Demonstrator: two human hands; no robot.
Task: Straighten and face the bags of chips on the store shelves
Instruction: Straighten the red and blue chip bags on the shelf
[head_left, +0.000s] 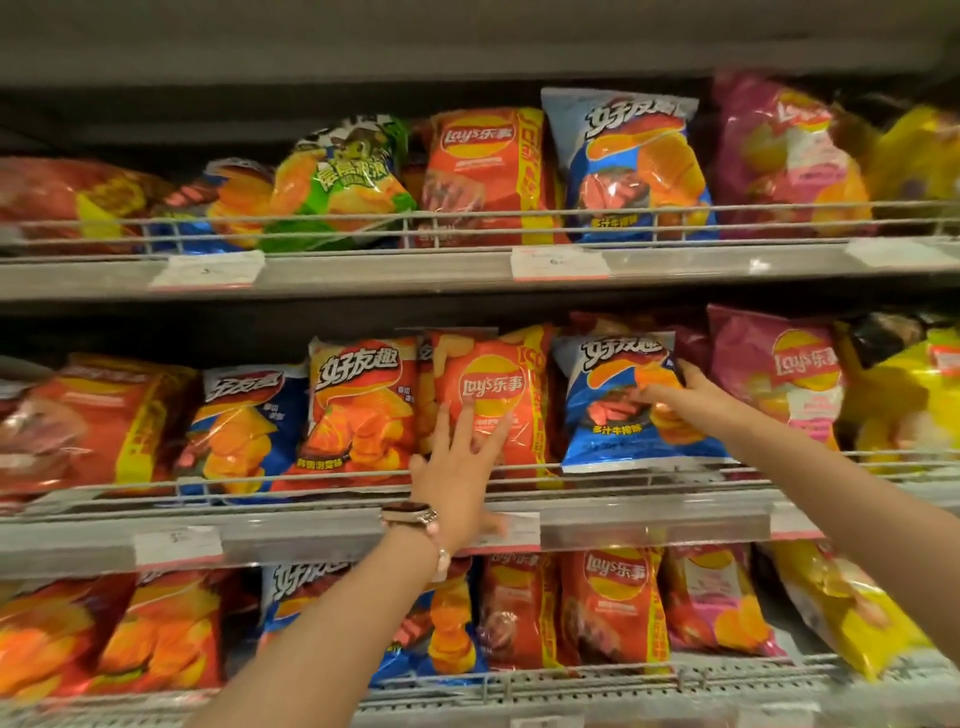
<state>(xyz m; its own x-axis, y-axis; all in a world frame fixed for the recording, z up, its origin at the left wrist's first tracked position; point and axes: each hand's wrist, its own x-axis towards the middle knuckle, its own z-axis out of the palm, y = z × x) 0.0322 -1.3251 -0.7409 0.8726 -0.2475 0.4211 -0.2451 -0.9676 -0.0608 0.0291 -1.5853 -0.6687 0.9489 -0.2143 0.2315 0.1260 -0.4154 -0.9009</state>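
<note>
On the middle shelf (322, 530), behind its wire rail, a red Lay's bag (488, 400) stood upright, long axis vertical, logo facing outward. Against its lower front the left hand (457, 467) lay flat, fingers spread, gripping nothing. Just right of it, the right hand (675, 397), arm outstretched, pinched the blue bag (618, 405), which leaned slightly left.

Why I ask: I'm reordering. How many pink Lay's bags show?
3, all toward the right: top-shelf bag, middle-shelf bag, bottom-shelf bag. Others may hide behind them.
</note>
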